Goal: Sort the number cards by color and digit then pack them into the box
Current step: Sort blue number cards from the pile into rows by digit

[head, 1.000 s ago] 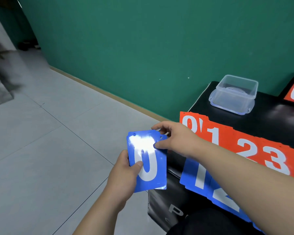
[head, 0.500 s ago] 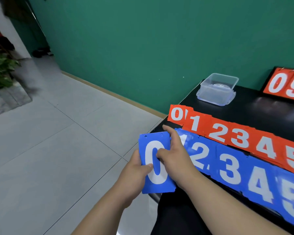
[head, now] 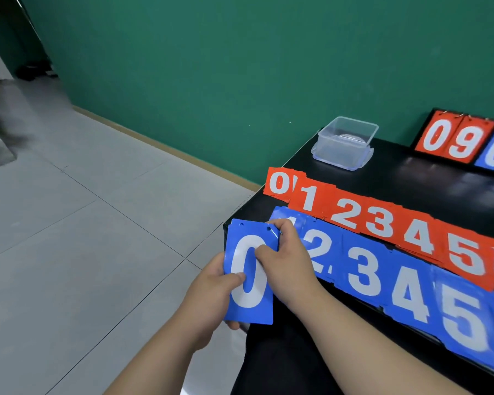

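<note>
Both hands hold one blue 0 card (head: 250,305). The left hand (head: 211,297) grips its left side, with the thumb flat on the front and the other fingers behind. The right hand (head: 287,263) pinches the top right part, with the thumb on the white 0 and the fingers curled over the corner. The card has two small holes near its top. It stands almost upright at the near left corner of the black table (head: 411,178), and part of it sticks out over the floor (head: 83,223). I cannot tell if it touches the table. Just to its right lies the blue row (head: 382,283) of cards, showing 2, 3, 4 and 5. The right hand hides most of the first cards in that row. Behind it, touching it along the edge, lies the red row (head: 382,220), showing 0, 1, 2, 3, 4 and 5, with one more card cut off at the side. The cards in each row lie a bit over each other. The clear box (head: 344,143) sits at the far left corner of the table, near the red 0 but apart from it. A score board (head: 451,141) stands at the back, showing a red 0 and 9 and a blue 0. A green wall (head: 240,67) is behind it all.
</note>
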